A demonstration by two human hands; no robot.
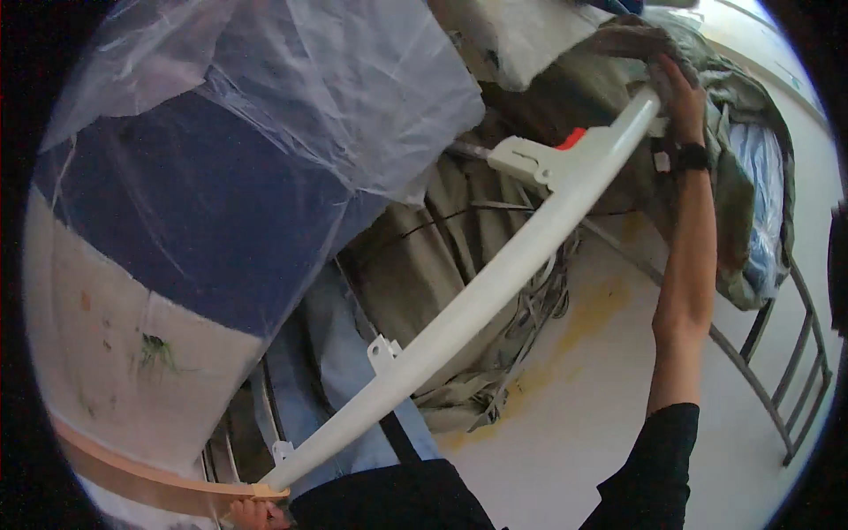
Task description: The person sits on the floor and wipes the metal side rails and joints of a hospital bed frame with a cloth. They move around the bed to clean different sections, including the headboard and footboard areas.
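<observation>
A long, slightly curved white metal tube [464,305] with brackets and a red part [571,138] runs diagonally before me. My right hand [686,99], with a dark band on the wrist, is raised at the tube's upper end against grey-brown fabric [629,41]. That fabric hides most of its fingers, so its grip is unclear. At the lower left, my left hand [258,514] has its fingers curled at the end of a tan board edge [165,491], close to the tube's lower end. Part of this hand is cut off by the picture's rim.
Clear plastic sheeting [344,86] covers a dark blue and pale panel [192,218]. Behind the tube hang olive canvas [411,252] and tangled straps [543,291]. A metal frame [782,371] stands at right, on a pale floor [570,411] with yellow stains. A plastic-wrapped bundle [758,199] rests within canvas.
</observation>
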